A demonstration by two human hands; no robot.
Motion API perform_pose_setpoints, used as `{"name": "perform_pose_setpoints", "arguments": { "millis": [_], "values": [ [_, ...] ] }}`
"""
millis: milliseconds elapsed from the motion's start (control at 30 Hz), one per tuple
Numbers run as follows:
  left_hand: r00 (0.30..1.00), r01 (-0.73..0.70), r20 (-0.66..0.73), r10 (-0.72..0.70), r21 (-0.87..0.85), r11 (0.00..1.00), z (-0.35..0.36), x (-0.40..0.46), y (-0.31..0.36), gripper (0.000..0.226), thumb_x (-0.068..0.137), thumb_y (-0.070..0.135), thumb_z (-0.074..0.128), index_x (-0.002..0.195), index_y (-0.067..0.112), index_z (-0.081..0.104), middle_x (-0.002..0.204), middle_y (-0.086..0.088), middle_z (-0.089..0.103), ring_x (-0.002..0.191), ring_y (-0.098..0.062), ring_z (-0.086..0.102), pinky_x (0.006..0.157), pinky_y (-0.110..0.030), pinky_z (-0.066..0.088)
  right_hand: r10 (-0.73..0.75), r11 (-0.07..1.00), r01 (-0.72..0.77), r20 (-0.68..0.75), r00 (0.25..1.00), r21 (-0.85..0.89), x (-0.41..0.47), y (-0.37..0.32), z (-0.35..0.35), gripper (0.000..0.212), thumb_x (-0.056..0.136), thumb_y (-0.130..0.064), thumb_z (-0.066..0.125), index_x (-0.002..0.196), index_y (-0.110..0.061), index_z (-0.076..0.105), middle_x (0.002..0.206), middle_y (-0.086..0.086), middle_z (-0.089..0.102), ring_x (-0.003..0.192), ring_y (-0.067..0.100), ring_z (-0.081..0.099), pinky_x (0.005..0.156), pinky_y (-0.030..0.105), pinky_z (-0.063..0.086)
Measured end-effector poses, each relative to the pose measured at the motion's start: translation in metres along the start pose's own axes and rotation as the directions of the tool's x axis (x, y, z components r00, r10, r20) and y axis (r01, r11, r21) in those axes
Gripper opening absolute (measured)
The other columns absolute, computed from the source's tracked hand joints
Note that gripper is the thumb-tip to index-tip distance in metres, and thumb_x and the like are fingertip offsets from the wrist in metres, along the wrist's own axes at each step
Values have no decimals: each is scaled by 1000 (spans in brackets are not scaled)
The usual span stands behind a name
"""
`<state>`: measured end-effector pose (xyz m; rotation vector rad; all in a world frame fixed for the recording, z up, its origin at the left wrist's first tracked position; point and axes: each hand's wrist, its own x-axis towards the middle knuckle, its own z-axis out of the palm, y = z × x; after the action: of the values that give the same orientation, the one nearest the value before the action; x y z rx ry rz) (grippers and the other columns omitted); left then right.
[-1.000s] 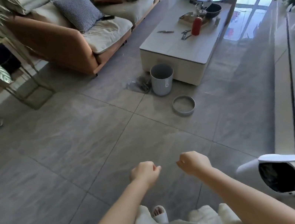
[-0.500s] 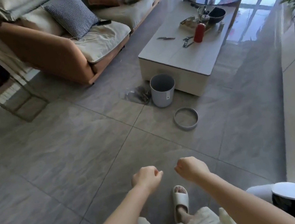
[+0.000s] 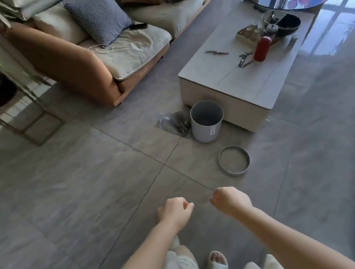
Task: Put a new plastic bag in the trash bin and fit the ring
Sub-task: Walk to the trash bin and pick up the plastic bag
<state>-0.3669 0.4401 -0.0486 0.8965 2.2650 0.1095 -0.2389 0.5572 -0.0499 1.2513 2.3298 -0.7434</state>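
A pale grey trash bin [image 3: 206,121] stands upright on the floor against the coffee table's near corner, with nothing inside. Its grey ring [image 3: 234,160] lies flat on the tiles a little nearer to me, to the bin's right. A crumpled clear-grey plastic bag [image 3: 173,122] lies on the floor just left of the bin. My left hand [image 3: 175,212] and my right hand [image 3: 231,199] are held out in front of me as loose fists, side by side, well short of the ring. Neither hand holds anything.
A low white coffee table [image 3: 239,77] carries a red bottle, a dark bowl and small tools. An orange sofa [image 3: 80,63] with cushions stands at the left. A plant stand [image 3: 9,103] is at the far left. Grey floor tiles stretch between me and the bin.
I have walked forward: the bin, ring and table are closer and lower in view. The white lidded bin at lower right has left the frame. Both fists keep the same pose.
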Motion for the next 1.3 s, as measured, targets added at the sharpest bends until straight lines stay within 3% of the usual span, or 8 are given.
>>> {"name": "perform_pose_setpoints", "arguments": {
  "millis": [300, 567, 700, 1067, 1300],
  "values": [
    [997, -79, 32, 76, 98, 992, -73, 95, -8, 36, 86, 49, 43, 91, 22, 65, 104, 0, 70, 101, -24, 62, 76, -28, 41, 122, 990, -122, 6, 992, 67, 86, -41, -41, 32, 82, -35, 39, 84, -13, 62, 98, 5, 69, 91, 28, 62, 67, 29, 44],
    [982, -188, 57, 181, 158, 969, -149, 183, -3, 35, 88, 48, 42, 92, 22, 64, 106, -2, 69, 102, -25, 61, 79, -28, 42, 201, 973, -186, -101, 974, 140, 154, -81, -88, 32, 84, -35, 39, 81, -11, 60, 93, 8, 68, 85, 31, 62, 62, 30, 42],
    [976, -211, 86, 199, 159, 964, -167, 214, 10, 34, 87, 50, 42, 89, 23, 64, 104, -1, 69, 99, -23, 62, 73, -27, 39, 220, 967, -205, -90, 971, 153, 181, -89, -106, 32, 86, -38, 40, 88, -14, 61, 100, 7, 68, 93, 30, 62, 66, 30, 42],
    [984, -152, 118, 133, 173, 973, -205, 330, 73, 37, 87, 51, 40, 97, 26, 64, 106, 2, 69, 101, -21, 62, 74, -29, 39, 195, 968, -188, -21, 981, 168, 304, -72, -176, 31, 88, -42, 38, 83, -16, 55, 100, 3, 67, 93, 26, 61, 68, 31, 43],
    [990, -103, 102, 94, 95, 990, -236, 403, 100, 35, 87, 49, 40, 88, 23, 63, 100, 0, 70, 96, -24, 63, 77, -30, 44, 138, 981, -137, 1, 990, 139, 390, -78, -217, 34, 89, -41, 39, 85, -14, 59, 96, 2, 67, 91, 26, 61, 69, 32, 46]
  ]
}}
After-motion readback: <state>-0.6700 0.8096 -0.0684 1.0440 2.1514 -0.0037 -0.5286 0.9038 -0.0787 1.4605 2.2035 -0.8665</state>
